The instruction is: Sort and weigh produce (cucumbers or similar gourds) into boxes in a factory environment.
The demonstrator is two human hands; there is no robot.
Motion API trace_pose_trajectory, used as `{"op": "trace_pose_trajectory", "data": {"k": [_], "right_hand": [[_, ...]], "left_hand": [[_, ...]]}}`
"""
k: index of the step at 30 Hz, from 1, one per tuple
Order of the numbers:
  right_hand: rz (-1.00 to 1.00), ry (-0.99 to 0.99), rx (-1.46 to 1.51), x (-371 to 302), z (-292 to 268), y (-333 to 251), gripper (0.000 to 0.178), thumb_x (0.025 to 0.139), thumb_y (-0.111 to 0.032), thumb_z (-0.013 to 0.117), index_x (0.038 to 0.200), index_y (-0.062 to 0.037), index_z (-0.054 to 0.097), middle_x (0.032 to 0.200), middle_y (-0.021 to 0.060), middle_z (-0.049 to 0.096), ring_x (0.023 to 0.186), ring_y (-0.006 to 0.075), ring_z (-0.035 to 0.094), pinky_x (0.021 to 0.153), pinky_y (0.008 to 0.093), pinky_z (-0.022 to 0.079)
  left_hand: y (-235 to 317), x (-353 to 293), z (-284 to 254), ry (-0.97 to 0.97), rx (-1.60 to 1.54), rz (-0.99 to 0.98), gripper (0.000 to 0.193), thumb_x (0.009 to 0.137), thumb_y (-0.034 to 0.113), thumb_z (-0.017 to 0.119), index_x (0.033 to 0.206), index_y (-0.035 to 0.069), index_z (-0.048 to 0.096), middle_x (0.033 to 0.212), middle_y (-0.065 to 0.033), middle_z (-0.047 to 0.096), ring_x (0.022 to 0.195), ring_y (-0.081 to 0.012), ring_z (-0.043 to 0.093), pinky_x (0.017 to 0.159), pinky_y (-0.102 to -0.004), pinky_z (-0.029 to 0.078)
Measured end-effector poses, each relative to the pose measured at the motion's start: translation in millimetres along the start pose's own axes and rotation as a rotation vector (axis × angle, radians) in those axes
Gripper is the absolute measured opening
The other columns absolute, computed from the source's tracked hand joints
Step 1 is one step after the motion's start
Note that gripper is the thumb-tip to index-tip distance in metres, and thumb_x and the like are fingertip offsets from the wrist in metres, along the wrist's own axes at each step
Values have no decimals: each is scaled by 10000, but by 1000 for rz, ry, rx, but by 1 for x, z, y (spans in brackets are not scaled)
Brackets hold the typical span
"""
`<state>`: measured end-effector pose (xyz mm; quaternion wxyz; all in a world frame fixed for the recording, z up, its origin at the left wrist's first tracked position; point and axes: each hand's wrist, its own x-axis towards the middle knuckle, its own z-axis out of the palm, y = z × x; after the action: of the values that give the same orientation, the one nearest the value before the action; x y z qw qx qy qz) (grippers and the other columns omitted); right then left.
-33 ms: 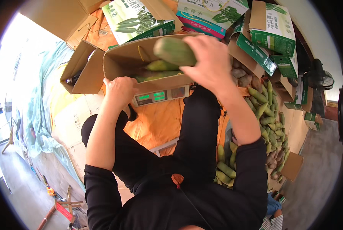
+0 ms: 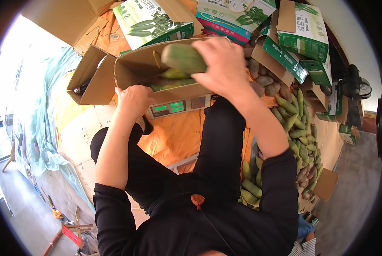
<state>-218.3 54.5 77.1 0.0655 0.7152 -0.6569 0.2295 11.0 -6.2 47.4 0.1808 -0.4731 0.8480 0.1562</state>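
Note:
My right hand [image 2: 221,66] is closed around a thick green radish [image 2: 183,58], slightly blurred, above the opening of a long cardboard box [image 2: 180,93]. Inside the box lie several more green radishes [image 2: 176,74], partly hidden by its near wall. With its fingers over the rim, my left hand [image 2: 133,101] grips the box's near wall close to the left corner. Beneath the box sits a white scale [image 2: 183,105] with lit green digits on its front panel.
To the right spreads a heap of green radishes [image 2: 299,121], with brownish roots [image 2: 273,88] beside it. Green-and-white printed cartons [image 2: 306,36] stand along the back. An open brown carton [image 2: 98,81] is left of the box. A small black fan [image 2: 356,85] stands far right.
My right hand has moved a little to the left with the green radish, farther over the box. The left hand stays where it was.

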Motion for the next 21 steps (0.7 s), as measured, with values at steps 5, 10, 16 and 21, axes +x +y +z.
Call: {"op": "trace_pose_trajectory", "data": {"k": [5, 10, 16, 21], "right_hand": [[-32, -73, -46, 22, 63, -25, 435, 653, -208, 707, 1071, -161, 592, 953, 54, 578, 953, 231, 547, 794, 429, 354], [29, 60, 79, 21, 37, -14, 422, 718, -310, 719, 1097, -168, 600, 963, 35, 610, 962, 235, 573, 840, 440, 375], [390, 62, 396, -58, -12, 55, 346, 764, -264, 681, 1058, -90, 628, 938, 93, 664, 870, 246, 633, 754, 356, 500], [738, 7, 659, -170, 17, 90, 327, 791, -229, 687, 1074, -79, 620, 922, 82, 672, 802, 187, 640, 734, 312, 507]], "left_hand": [[3, 4, 1, -1, 29, 19, 236, 836, 291, 628, 1024, 155, 674, 921, -87, 682, 960, -265, 632, 969, -673, 281], [-4, -3, -1, 59, 32, 47, 265, 839, 287, 619, 1060, 146, 659, 950, -112, 675, 958, -297, 625, 932, -583, 347], [9, 1, -4, 45, 18, 55, 305, 811, 273, 619, 1080, 135, 662, 1003, -119, 668, 991, -308, 612, 896, -475, 420], [5, 2, 0, 76, -92, 70, 309, 802, 271, 592, 1064, 127, 670, 982, -132, 670, 979, -317, 610, 895, -484, 409]]}}
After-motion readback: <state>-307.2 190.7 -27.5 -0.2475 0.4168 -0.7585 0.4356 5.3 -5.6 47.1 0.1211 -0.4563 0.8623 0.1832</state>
